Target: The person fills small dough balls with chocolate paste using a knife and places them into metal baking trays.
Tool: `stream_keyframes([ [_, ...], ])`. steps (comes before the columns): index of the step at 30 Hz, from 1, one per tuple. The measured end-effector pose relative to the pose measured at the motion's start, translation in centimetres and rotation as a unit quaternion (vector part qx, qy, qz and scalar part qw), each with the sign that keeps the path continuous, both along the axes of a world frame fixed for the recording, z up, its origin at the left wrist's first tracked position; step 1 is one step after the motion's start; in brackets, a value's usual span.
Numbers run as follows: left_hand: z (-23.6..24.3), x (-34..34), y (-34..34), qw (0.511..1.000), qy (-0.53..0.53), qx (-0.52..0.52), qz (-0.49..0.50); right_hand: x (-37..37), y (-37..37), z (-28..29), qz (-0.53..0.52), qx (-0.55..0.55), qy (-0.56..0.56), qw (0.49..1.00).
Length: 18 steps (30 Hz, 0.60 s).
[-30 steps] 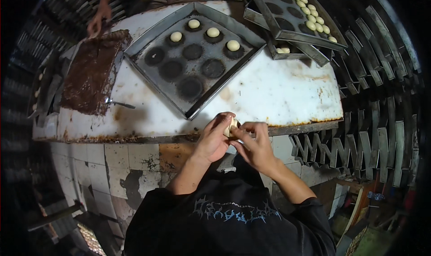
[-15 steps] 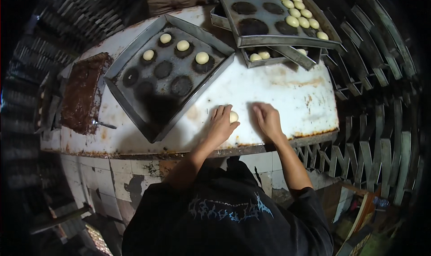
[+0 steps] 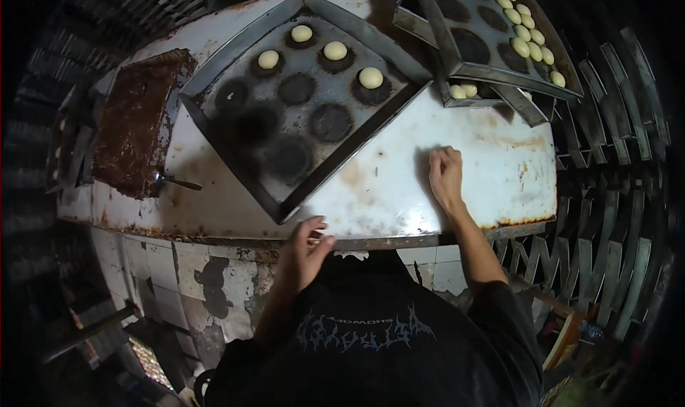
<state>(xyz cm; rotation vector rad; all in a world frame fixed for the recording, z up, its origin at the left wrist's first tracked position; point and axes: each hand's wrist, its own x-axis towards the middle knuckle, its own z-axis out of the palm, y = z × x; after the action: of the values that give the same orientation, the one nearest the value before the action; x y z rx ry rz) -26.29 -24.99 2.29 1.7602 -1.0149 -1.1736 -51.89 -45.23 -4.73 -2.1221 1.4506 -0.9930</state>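
My left hand point(image 3: 305, 253) is at the table's front edge below the large square tray, its fingers bent and apart; no held item can be made out in it. My right hand point(image 3: 444, 171) rests on the white worktop point(image 3: 385, 179) right of that tray, fingers curled down, hiding whatever may be beneath them. The worn metal tray point(image 3: 239, 161) has dark round patches, with pale dough balls point(image 3: 335, 50) on some.
At the back right, stacked trays point(image 3: 517, 82) hold several dough pieces point(image 3: 535, 50). On the left lies a slab coated in brown paste point(image 3: 132, 121), with a metal-handled tool point(image 3: 182, 182) on it. Metal pans point(image 3: 606, 107) crowd both sides.
My hands, earlier together around dough, have separated. My left hand has drawn back toward me from the dough ball, which no longer shows there; my right stays on the worktop. The view has shifted.
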Motion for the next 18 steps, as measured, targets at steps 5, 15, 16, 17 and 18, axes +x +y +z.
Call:
stream_keyframes([
  [5, 1.1, 6.4, 2.4, 0.974, 0.024, -0.017, -0.224, 2.3, 7.0, 1.5, 0.068, -0.068, 0.136, 0.986],
  [15, 1.3, 8.8, 4.6, 0.961, -0.003, -0.109, -0.254, 20.1, 2.1, 10.4, 0.388, 0.016, 0.067, 0.919],
  [16, 1.5, 8.4, 4.6, 0.961, -0.001, -0.093, -0.262, 23.6, 1.6, 9.4, 0.422, 0.015, 0.069, 0.904],
  [17, 1.7, 7.9, 4.6, 0.964, -0.005, -0.106, -0.242, 26.1, 2.0, 8.2, 0.397, 0.092, 0.145, 0.901],
  [18, 1.8, 7.5, 4.5, 0.963, -0.005, -0.144, -0.227, 27.8, 2.2, 7.0, 0.339, 0.217, 0.294, 0.867],
])
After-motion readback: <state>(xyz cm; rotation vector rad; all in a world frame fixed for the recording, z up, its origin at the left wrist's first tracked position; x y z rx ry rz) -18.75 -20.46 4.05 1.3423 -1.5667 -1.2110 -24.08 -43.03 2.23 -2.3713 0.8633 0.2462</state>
